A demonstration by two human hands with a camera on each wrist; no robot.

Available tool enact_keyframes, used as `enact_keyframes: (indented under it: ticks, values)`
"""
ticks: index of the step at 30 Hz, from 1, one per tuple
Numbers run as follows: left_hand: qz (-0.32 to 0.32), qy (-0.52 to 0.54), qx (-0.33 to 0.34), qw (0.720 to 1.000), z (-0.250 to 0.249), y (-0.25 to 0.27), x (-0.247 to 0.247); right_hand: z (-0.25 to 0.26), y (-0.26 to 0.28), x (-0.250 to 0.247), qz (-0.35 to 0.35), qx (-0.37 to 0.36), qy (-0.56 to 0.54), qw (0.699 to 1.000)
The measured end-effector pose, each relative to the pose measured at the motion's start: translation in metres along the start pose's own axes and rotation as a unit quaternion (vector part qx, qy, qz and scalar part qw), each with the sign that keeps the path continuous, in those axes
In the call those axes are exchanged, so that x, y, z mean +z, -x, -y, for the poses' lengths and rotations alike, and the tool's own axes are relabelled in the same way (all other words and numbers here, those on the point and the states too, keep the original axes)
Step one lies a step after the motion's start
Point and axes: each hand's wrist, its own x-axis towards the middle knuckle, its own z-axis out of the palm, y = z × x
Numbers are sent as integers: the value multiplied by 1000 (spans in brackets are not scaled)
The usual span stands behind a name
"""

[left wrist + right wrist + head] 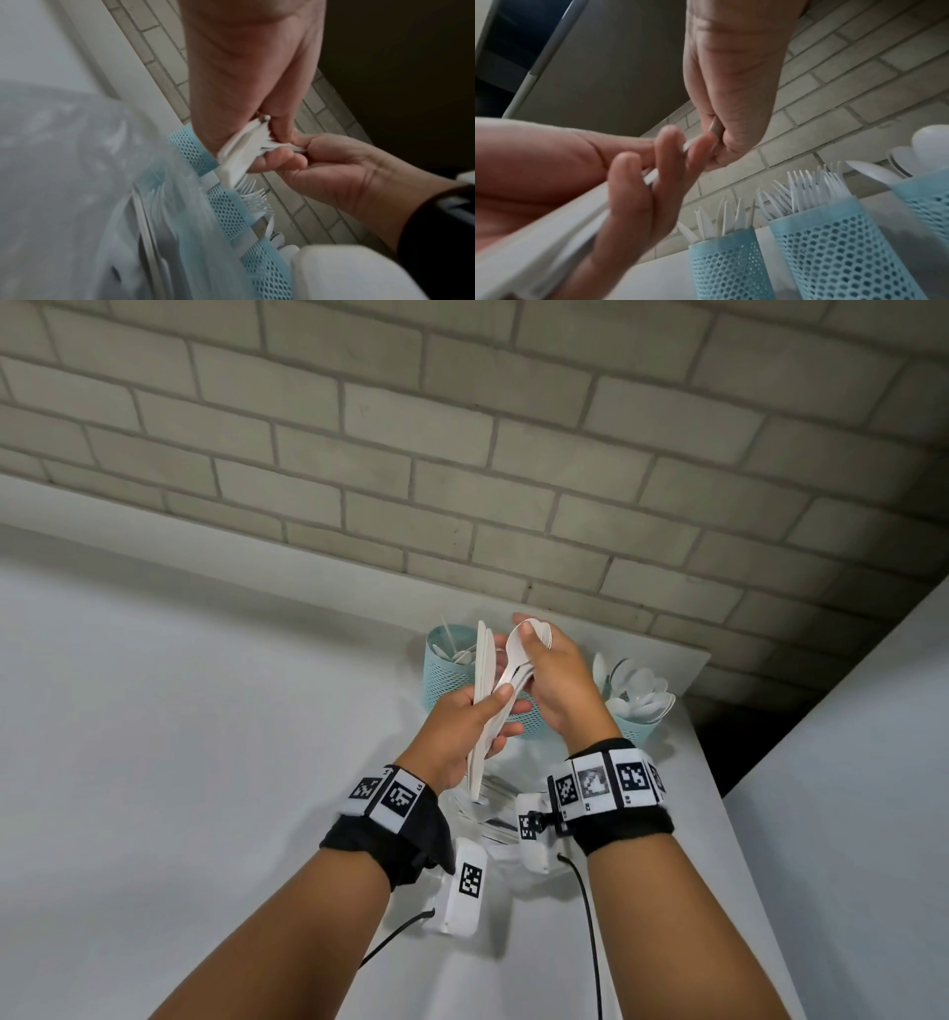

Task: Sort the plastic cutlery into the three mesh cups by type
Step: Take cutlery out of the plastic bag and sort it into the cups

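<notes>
My left hand [488, 716] grips an upright bundle of flat white plastic cutlery [482, 690] above the table. My right hand [536, 654] pinches a small stack of white spoons [524, 639] by their bowls; the handles run down to my left thumb. In the right wrist view three blue mesh cups stand in a row: a knife cup [726, 263], a fork cup [834, 253] and a spoon cup [931, 207]. In the head view the spoon cup [637, 726] is to the right of my hands, another cup [444, 680] to the left, and the middle cup [531, 724] is mostly hidden behind them.
A clear plastic bag [64, 182] with more white cutlery lies on the white table [205, 711] beneath my wrists. A brick wall [462, 454] rises just behind the cups. The table's right edge [719, 788] drops to a dark gap.
</notes>
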Motion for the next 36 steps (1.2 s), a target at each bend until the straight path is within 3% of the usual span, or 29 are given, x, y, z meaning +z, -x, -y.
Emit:
enact_keyframes:
  ticks: [9,17,21,27,31,36]
  values:
    - [5,2,9,1000,5,8,8,-9,6,-7,-97,-22,68,993]
    - [-5,6,-4,1000,6,7,7,-11,12,-10,-74,11,-81,994]
    - [14,-5,-27,1000,9,4,7,-14,11,-16,-30,11,-120,992]
    - [30,-10,-55,998,13,-2,11,1,-2,-34,-183,-1,-108,977]
    - [14,-35,-61,997,14,-7,10,28,-11,-64,-314,-115,-136,933]
    - [-10,-86,-50,995,15,-13,8,38,-17,-95,-430,-257,-41,865]
